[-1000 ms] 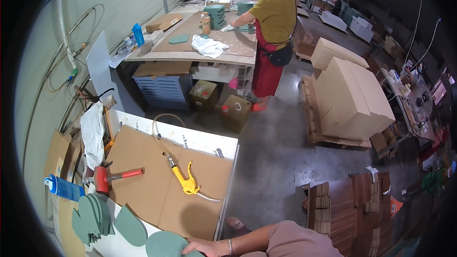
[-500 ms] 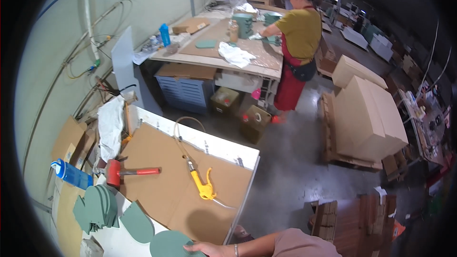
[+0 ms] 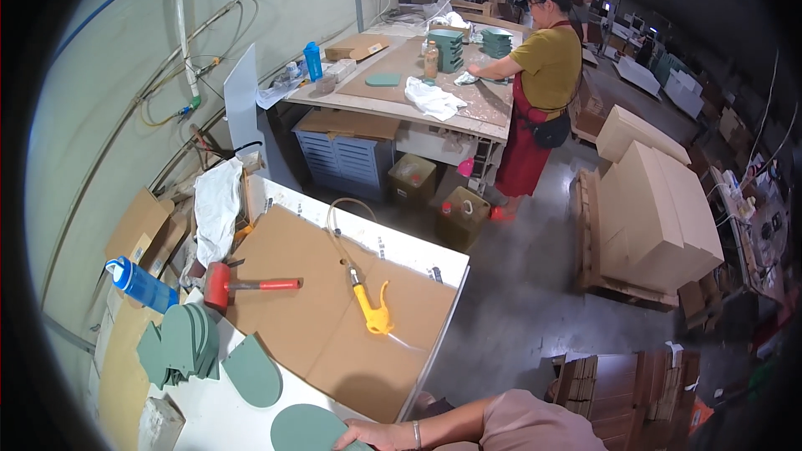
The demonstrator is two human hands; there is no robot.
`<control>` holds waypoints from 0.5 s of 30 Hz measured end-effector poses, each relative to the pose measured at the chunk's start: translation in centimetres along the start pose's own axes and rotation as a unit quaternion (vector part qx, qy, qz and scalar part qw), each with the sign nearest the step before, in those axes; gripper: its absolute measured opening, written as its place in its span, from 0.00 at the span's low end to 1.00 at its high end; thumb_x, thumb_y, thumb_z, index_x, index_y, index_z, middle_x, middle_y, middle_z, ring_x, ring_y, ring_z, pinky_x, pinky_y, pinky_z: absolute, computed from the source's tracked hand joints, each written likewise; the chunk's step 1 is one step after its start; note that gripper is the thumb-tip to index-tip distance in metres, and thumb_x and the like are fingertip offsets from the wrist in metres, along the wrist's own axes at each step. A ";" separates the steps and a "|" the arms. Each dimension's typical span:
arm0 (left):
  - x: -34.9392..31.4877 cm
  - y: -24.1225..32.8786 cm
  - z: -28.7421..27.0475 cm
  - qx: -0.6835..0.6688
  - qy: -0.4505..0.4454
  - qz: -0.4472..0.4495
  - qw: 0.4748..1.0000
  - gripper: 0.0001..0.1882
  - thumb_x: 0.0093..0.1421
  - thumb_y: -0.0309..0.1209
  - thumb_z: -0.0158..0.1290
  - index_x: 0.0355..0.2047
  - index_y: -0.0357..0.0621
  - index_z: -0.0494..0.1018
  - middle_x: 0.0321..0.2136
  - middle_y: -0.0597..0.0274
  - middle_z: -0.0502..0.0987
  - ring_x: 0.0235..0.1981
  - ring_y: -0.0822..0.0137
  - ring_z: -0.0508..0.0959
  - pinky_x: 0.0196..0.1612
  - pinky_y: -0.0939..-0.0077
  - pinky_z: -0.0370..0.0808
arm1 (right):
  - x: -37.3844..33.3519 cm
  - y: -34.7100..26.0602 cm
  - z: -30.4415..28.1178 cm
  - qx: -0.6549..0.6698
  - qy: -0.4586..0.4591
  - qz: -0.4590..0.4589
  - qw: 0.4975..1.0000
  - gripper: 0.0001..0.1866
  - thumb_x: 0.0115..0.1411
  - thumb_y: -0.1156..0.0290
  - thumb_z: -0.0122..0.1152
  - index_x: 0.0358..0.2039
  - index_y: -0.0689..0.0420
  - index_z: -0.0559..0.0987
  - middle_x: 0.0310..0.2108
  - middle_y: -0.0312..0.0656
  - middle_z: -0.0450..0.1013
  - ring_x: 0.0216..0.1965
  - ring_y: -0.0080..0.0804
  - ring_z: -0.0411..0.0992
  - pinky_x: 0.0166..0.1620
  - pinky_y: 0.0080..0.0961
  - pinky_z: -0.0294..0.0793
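At the bottom edge, my right hand (image 3: 366, 434) has its fingers closed on the near edge of a flat green board (image 3: 305, 428) with a rounded end. A bracelet circles that wrist, and the pink sleeve (image 3: 535, 422) lies to the right. Part of the hand is cut off by the frame. Another green board (image 3: 252, 372) rests on the white tabletop just left of it. Further left is a stack of similar green boards (image 3: 188, 338). My left hand does not show.
A red mallet (image 3: 219, 286) and a yellow air blow gun (image 3: 373, 309) with a hose lie on brown cardboard (image 3: 309, 351). A blue bottle (image 3: 142, 284) stands left. Beyond, a co-worker (image 3: 547, 58) handles green pieces at another table (image 3: 376, 104). Cartons (image 3: 652, 209) sit on a pallet at right.
The whole view has shifted slightly, so the scene sits a little further right and lower. My right hand remains on the green board's edge.
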State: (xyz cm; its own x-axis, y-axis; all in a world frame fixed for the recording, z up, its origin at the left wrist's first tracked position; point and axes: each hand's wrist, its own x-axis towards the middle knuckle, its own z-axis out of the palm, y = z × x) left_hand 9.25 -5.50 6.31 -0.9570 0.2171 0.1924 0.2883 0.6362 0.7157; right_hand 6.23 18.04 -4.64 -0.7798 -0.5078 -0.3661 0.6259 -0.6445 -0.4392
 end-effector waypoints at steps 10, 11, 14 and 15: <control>-3.1 -1.4 -4.6 0.096 -0.038 -0.025 0.994 0.31 0.53 0.18 0.47 0.60 0.38 0.63 0.42 0.45 0.72 0.34 0.54 0.75 0.39 0.68 0.74 | -1.3 4.6 4.0 0.042 0.009 -0.015 0.999 0.21 0.51 0.70 0.62 0.45 0.67 0.74 0.36 0.43 0.76 0.34 0.30 0.76 0.41 0.28 0.77; -4.4 -3.4 -4.9 0.038 -0.004 -0.048 0.998 0.26 0.56 0.20 0.48 0.57 0.37 0.65 0.38 0.49 0.73 0.32 0.58 0.74 0.37 0.70 0.73 | -1.4 5.2 4.6 0.043 0.005 -0.017 0.999 0.21 0.51 0.70 0.62 0.45 0.66 0.75 0.35 0.43 0.76 0.34 0.30 0.76 0.40 0.28 0.77; -5.9 -3.3 -5.7 -0.260 0.079 -0.153 0.950 0.15 0.62 0.25 0.48 0.49 0.37 0.68 0.31 0.56 0.72 0.28 0.66 0.72 0.32 0.74 0.71 | -1.4 7.7 6.3 0.040 0.019 -0.027 0.999 0.19 0.52 0.70 0.61 0.44 0.66 0.75 0.34 0.42 0.76 0.33 0.30 0.76 0.39 0.28 0.76; -6.2 -3.1 -5.9 -0.471 0.120 -0.229 0.843 0.10 0.65 0.28 0.47 0.44 0.37 0.70 0.26 0.60 0.71 0.26 0.70 0.70 0.29 0.76 0.69 | -1.0 8.5 6.4 0.041 0.028 -0.029 0.998 0.19 0.52 0.70 0.61 0.43 0.66 0.75 0.33 0.42 0.76 0.32 0.30 0.75 0.39 0.28 0.76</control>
State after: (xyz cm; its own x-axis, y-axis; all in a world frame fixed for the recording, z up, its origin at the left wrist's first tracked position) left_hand 14.07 -13.15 6.91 -0.9725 -0.1194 -0.2000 -0.1598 -0.2828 0.9458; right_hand 12.27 9.37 -2.78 -0.8114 -0.4371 -0.3881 0.5748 -0.7174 -0.3936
